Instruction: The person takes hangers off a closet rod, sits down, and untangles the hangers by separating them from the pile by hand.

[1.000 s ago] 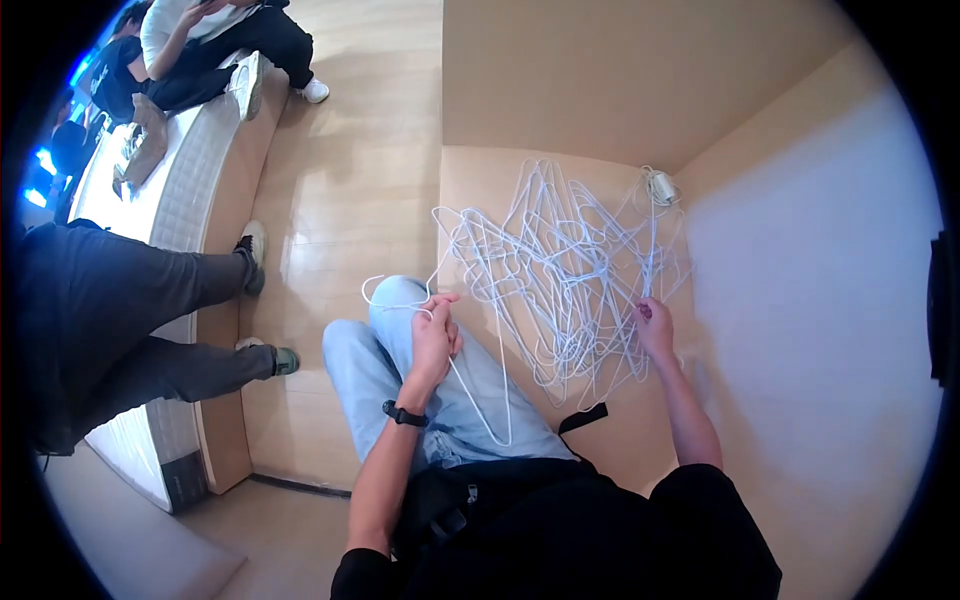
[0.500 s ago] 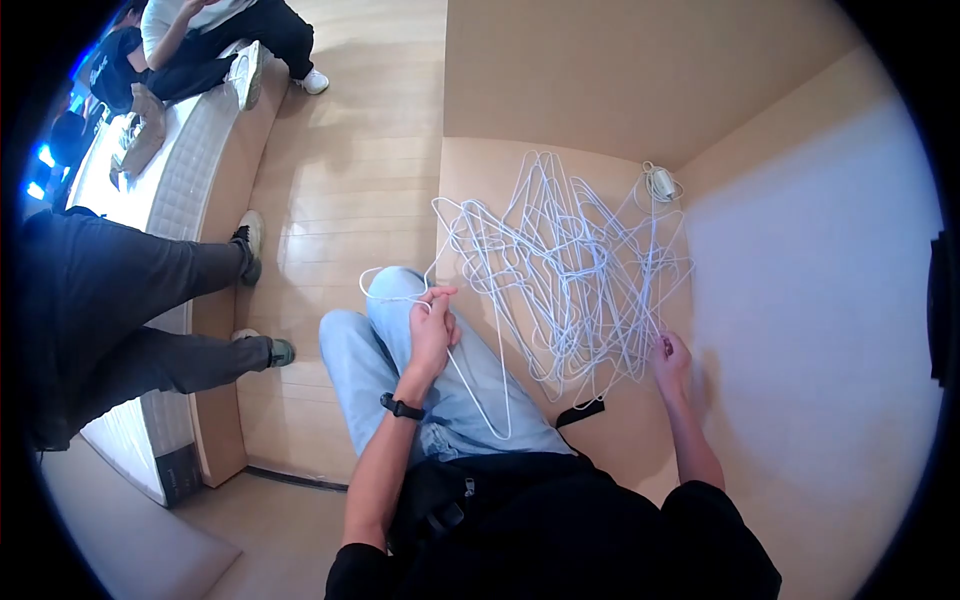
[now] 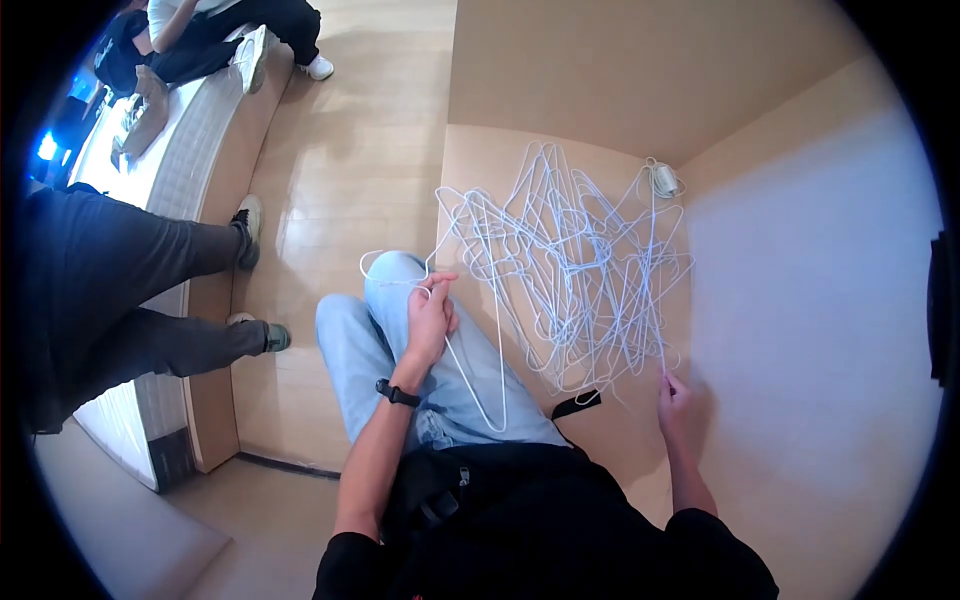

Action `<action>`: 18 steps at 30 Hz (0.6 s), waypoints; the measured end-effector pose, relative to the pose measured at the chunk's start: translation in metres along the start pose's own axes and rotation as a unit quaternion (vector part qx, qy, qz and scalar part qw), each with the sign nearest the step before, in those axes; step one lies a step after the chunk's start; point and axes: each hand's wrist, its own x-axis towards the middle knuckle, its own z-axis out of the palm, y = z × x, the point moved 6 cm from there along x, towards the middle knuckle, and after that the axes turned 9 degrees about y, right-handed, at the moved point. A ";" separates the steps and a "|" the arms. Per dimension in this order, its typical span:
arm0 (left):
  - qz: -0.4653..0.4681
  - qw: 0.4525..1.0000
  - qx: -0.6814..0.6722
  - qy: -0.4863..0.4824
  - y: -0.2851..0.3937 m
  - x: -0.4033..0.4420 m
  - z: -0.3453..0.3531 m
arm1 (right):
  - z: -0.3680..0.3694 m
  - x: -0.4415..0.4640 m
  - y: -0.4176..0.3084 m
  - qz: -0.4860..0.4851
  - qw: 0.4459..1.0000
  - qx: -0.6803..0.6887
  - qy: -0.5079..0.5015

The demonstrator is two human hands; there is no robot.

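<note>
A long white cord (image 3: 585, 262) lies in a loose, tangled heap of loops on the wooden surface in front of me. My left hand (image 3: 431, 322) is closed on part of it above my thigh; one loop hangs down over the jeans and another lies out past my knee. Beyond the heap's right side, my right hand (image 3: 678, 394) pinches a strand that runs up taut toward the far corner. At that corner rests a small white coiled bundle (image 3: 664, 181), its details too small to make out.
Wooden panels (image 3: 600, 70) rise behind the heap, and a pale wall (image 3: 820, 270) stands to the right. A black strap (image 3: 577, 404) lies near my hip. On the left, a person's legs (image 3: 150, 250) and other seated people are beside a white mattress (image 3: 185, 150).
My right hand has moved down toward me, drawing the pinched strand along. My left hand keeps its hold and is nearly still. The view has shifted slightly.
</note>
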 end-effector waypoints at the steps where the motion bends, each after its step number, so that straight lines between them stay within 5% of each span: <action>1: -0.002 1.000 0.000 0.000 0.000 0.001 0.000 | -0.002 -0.003 -0.005 0.001 1.000 -0.001 0.000; 3: -0.002 1.000 0.010 0.005 -0.001 0.001 0.000 | 0.002 -0.015 -0.003 0.112 0.992 -0.031 -0.048; 12: 0.008 1.000 0.009 0.000 0.000 0.000 0.000 | 0.013 -0.056 0.003 0.166 0.984 0.002 -0.068; 18: 0.009 1.000 0.014 -0.002 0.002 -0.002 0.001 | 0.029 -0.063 -0.024 0.039 0.987 -0.129 -0.084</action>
